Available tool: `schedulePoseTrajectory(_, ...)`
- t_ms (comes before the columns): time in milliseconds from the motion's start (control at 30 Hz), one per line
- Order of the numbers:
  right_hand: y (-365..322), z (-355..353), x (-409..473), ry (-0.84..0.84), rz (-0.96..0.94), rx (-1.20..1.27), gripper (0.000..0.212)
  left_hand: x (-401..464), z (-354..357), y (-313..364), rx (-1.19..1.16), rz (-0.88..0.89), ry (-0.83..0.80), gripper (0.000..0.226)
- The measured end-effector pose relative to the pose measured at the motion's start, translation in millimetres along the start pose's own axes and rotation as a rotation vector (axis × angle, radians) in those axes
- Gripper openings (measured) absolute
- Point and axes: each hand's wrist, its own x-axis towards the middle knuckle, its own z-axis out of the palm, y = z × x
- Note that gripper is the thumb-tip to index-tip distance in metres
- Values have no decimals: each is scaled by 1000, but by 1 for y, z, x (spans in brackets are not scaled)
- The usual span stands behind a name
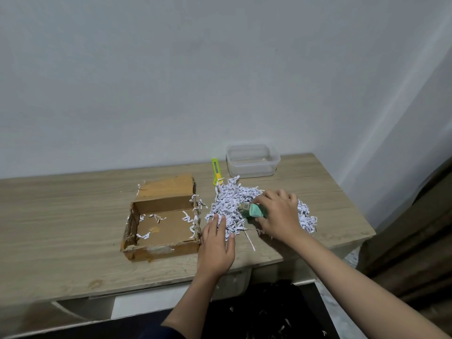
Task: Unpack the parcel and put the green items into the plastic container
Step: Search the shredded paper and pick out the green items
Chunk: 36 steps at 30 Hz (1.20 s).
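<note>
Nearest the camera, two bare forearms reach up from the bottom edge over the front of a wooden table. On the left, the left hand lies flat with straight fingers, its fingertips pressing on the near edge of a heap of shredded white paper that is spread over the tabletop. To its right, the right hand rests on top of the same heap, fingers curled round a small green item whose pale end pokes out toward the left; what the item is cannot be made out.

Left of the heap, just beside the left hand, sits the cardboard parcel, open at the top, with torn edges. Only a few stray paper strips lie on its brown floor, and some more hang over its right wall.

Behind the heap, near the wall, stands the clear plastic container, lidless, with nothing green visible inside. A yellow-green utility knife lies just left of the container, its near end touching the far edge of the shredded paper
</note>
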Motion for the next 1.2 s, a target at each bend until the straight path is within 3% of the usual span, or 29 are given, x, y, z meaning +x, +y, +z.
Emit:
schedulePoseTrajectory(200,-2,-12,2,36,96,160,40,0,-1,0,1,-5,-8,55)
schedulePoseTrajectory(467,2,-21,18,111,145,635,48,-2,-2,0,17,-4,-21,56)
schedulePoseTrajectory(700,17,-23,52,48,158,637,53,1,1,-1,8,3,-5,65)
schedulePoseTrajectory(900,29,-27,110,43,188,610,41,7,5,-3,65,3,-1,74)
schedulePoseTrajectory(1000,44,-24,144,-53,179,556,37,8,9,-6,88,30,-14,76)
schedulePoseTrajectory(1200,83,-19,145,-409,173,523,29,8,10,-7,51,-22,-16,79)
